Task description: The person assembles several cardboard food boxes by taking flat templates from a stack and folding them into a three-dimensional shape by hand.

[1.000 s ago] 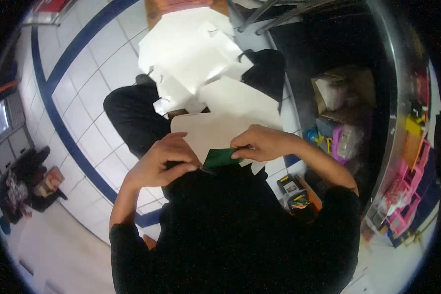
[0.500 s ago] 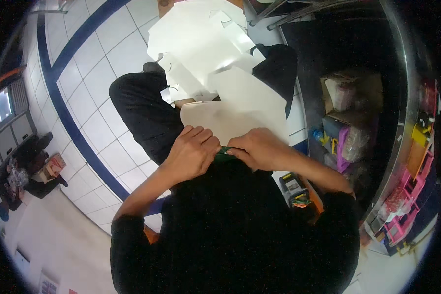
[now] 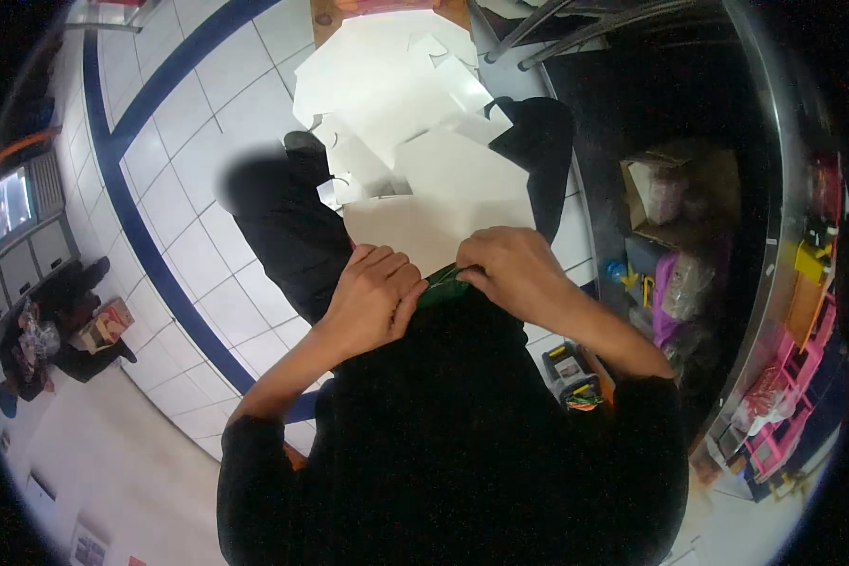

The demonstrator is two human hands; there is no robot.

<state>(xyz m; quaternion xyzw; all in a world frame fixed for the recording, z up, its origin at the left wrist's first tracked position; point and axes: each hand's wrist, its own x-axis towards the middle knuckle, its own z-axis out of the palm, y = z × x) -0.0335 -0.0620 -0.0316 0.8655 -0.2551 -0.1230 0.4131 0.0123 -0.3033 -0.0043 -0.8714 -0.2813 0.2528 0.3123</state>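
Note:
A white cardboard box blank (image 3: 462, 174) with cut corners and folding flaps lies across my lap, extending away from me. My left hand (image 3: 377, 292) is closed at its near edge, fingers curled over and thumb side toward the middle. To the right, my right hand (image 3: 509, 269) pinches the same near edge between thumb and fingers. A strip of green material (image 3: 441, 288) shows between the two hands, against my black shirt; whether it is the blank's other face, I cannot tell. The fingertips' undersides are hidden.
Beyond the blank stands a wooden surface (image 3: 328, 21). On the right, a dark shelf holds an open cardboard box (image 3: 679, 193) and a purple-handled item (image 3: 667, 288). A toolbox-like case (image 3: 573, 377) sits by my right elbow. White floor tiles (image 3: 174, 179) with blue bands lie left.
My right hand has shifted slightly right and up along the edge, widening the gap between the hands. More green shows between them. The near part of the blank has tilted.

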